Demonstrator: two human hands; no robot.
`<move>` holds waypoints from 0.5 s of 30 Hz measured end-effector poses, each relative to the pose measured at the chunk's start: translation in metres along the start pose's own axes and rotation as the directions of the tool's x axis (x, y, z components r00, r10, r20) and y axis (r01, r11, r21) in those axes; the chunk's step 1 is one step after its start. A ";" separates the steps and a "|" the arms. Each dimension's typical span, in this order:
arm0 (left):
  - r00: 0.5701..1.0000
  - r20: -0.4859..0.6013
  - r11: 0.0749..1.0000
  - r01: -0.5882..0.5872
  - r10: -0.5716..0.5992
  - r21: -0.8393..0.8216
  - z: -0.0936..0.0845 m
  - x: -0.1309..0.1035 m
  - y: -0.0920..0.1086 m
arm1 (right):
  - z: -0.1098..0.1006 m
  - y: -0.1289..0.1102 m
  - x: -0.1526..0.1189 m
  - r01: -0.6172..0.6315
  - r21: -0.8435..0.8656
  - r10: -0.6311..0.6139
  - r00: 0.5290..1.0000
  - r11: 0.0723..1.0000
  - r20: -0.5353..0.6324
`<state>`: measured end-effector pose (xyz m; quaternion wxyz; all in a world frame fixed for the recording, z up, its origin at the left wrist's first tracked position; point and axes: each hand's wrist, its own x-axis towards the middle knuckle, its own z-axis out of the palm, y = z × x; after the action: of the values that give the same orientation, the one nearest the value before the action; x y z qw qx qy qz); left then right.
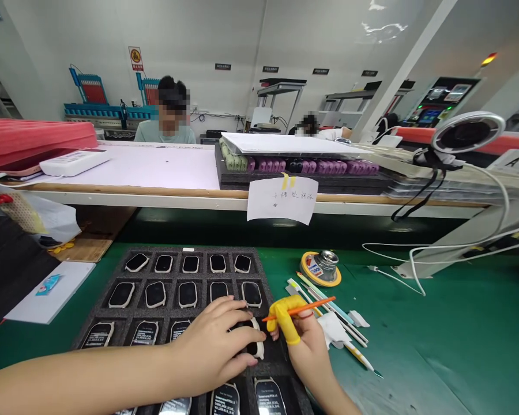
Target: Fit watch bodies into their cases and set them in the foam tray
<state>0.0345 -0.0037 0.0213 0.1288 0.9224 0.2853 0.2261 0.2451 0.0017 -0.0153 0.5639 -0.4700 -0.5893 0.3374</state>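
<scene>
A black foam tray (pixel 142 276) on the green mat holds rows of small watch bodies, one per pocket. My left hand (pixel 211 346) lies across the tray's third row, fingers curled around a white-edged watch body (pixel 255 340) that stands tilted in its pocket. My right hand (pixel 305 340) sits just right of it, with yellow finger cots on thumb and forefinger, pinching an orange stick (pixel 305 309) whose tip points left toward that watch body.
Several thin tools and white wipes (pixel 337 323) lie right of the tray, with a yellow tape roll and a metal pot (pixel 322 266) behind. A raised shelf (pixel 155 193) carries a tray of purple parts and a paper note (pixel 281 199). Two people sit beyond.
</scene>
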 end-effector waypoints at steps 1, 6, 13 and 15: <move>1.000 -0.018 1.000 -0.022 0.022 0.000 0.001 0.000 -0.001 | 0.001 0.001 -0.005 0.010 0.000 -0.010 1.000 1.000 0.019; 0.994 -0.075 0.997 -0.078 0.080 0.021 0.005 0.003 -0.003 | 0.001 0.005 -0.011 0.055 -0.027 -0.053 0.996 0.998 0.066; 0.998 -0.039 0.994 0.040 -0.044 -0.101 -0.001 0.004 0.002 | -0.001 0.005 -0.011 0.087 -0.099 -0.076 0.991 0.991 0.111; 0.995 -0.027 0.989 0.092 -0.095 -0.116 -0.004 0.005 0.004 | -0.002 0.006 -0.010 0.085 -0.122 -0.070 0.990 0.989 0.121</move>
<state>0.0386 -0.0038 0.0283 0.1876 0.8953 0.3168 0.2507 0.2469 -0.0058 -0.0242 0.5104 -0.4612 -0.6592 0.3037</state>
